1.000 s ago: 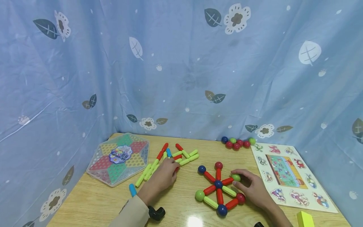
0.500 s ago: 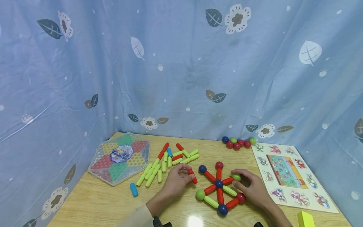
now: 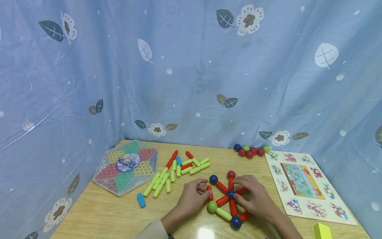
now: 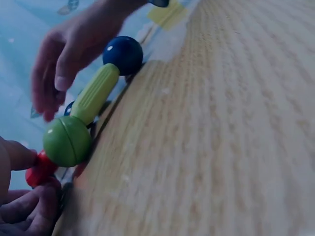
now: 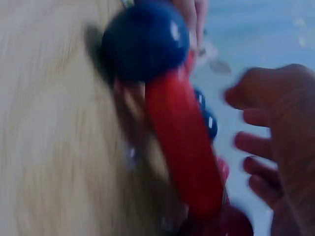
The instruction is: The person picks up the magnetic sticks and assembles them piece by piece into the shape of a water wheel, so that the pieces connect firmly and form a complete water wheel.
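Observation:
My left hand (image 3: 191, 199) pinches a short red magnetic rod (image 3: 210, 192) between thumb and fingers. That rod's lower end meets a green ball (image 3: 212, 206) at the left corner of a wheel-like frame of rods and balls. In the left wrist view, the red rod (image 4: 42, 170) is at the green ball (image 4: 67, 141). A yellow-green rod (image 3: 223, 214) links this ball to the near blue ball (image 3: 235, 222). My right hand (image 3: 253, 196) hovers over the frame's right side, near its central blue ball (image 3: 230, 194), hiding the right-hand balls. Its fingers look loose in the right wrist view.
Loose rods (image 3: 161, 184), mostly yellow-green, lie left of the frame, with a blue rod (image 3: 141, 200) apart. A Chinese checkers box (image 3: 125, 167) stands at back left. Several balls (image 3: 249, 154) cluster at the back. A puzzle board (image 3: 310, 186) and yellow block (image 3: 322, 230) are at right.
My left hand has carried the red rod rightward from the loose pile to the green ball. My right hand has left the frame's right-hand green ball and moved left over the frame.

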`<state>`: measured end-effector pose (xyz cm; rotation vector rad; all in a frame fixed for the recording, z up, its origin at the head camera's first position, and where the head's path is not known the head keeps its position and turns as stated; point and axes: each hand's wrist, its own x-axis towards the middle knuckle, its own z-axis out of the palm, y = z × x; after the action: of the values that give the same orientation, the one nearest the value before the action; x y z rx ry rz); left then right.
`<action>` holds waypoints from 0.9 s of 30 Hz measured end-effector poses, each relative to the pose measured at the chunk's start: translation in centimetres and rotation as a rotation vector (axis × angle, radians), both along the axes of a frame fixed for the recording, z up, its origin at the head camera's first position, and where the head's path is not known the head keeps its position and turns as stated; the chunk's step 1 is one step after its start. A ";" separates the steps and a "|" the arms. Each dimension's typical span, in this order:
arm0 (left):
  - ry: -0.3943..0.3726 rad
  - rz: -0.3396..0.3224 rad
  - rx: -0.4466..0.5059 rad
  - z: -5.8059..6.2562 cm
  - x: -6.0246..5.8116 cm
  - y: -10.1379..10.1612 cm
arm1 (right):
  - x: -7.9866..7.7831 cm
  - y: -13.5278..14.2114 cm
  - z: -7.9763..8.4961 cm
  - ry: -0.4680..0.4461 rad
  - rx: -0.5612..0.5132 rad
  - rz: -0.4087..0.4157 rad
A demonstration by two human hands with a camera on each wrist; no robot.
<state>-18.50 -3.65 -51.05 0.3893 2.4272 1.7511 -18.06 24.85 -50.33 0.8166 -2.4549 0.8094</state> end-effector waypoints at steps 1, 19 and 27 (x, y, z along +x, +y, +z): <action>0.020 0.001 -0.020 0.0 0.0 0.2 | 0.1 -0.4 0.2 -0.022 0.034 0.033; 0.141 -0.006 -0.145 -0.1 0.5 0.8 | 0.6 -2.8 0.5 -0.205 0.225 0.041; 0.138 -0.001 -0.138 -0.2 0.4 0.9 | 0.8 -3.0 0.6 -0.188 0.233 0.040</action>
<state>-18.07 -2.78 -51.21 0.5107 2.6231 1.5934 -17.30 21.89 -49.77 0.9111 -2.7458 0.6466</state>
